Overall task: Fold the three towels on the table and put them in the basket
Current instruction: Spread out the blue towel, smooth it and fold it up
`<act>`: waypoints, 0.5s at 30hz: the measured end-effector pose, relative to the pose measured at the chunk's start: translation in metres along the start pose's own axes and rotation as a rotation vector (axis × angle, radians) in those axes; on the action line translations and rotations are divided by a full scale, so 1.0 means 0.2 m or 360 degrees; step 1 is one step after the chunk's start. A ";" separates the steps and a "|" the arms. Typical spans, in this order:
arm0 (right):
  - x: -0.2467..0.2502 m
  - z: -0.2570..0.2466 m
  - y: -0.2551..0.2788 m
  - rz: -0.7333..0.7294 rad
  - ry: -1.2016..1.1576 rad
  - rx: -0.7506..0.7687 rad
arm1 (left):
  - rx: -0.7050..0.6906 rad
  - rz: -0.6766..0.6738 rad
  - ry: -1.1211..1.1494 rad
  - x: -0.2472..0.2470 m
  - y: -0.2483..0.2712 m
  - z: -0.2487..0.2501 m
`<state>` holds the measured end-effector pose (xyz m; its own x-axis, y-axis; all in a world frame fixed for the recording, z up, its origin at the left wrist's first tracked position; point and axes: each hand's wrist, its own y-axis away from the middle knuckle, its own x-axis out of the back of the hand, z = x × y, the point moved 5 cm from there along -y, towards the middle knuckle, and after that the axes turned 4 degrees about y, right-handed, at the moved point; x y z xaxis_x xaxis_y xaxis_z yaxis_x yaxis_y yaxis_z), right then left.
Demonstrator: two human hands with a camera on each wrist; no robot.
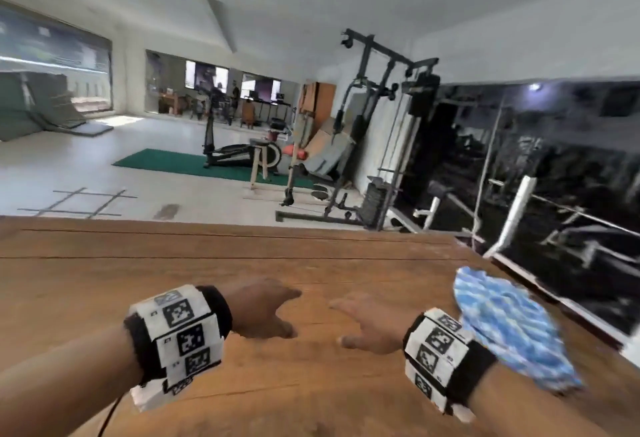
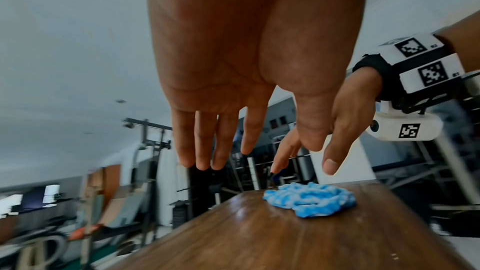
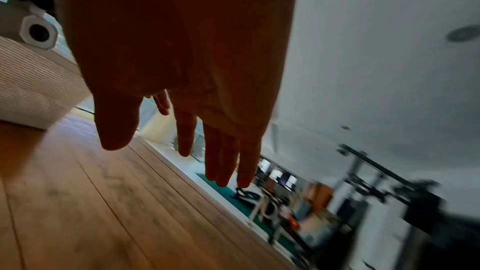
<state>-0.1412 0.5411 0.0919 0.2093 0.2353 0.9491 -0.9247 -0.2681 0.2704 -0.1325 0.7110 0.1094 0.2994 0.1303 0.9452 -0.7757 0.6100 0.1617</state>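
Note:
One crumpled blue-and-white towel [image 1: 509, 329] lies near the right edge of the wooden table [image 1: 207, 263]. In the left wrist view the same towel [image 2: 309, 198] is bunched at the table's far corner. My left hand [image 1: 273, 310] hovers over the table's middle with relaxed fingers and holds nothing. My right hand [image 1: 369, 322] is beside it, left of the towel and apart from it, also holding nothing. The left hand's fingers [image 2: 228, 126] hang straight, as do the right hand's fingers [image 3: 221, 151]. No other towel and no basket show.
Beyond the table's far edge is a gym floor with a green mat [image 1: 173, 162], an exercise machine [image 1: 239, 152] and a weight station [image 1: 377, 131]. Dark mirrored panels [image 1: 540, 173] run along the right. A white ribbed object [image 3: 33, 89] fills the right wrist view's left edge.

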 end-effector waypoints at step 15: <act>-1.00 1.77 0.74 -0.0157 -0.0780 -0.0850 | -0.0701 -0.0254 0.0032 -0.74 -1.67 1.44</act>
<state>-0.2071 0.1233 -0.0010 0.3021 -0.2440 0.9215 -0.8971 0.2541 0.3614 -0.0773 0.2630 -0.0031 0.4097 0.0205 0.9120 -0.4106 0.8969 0.1643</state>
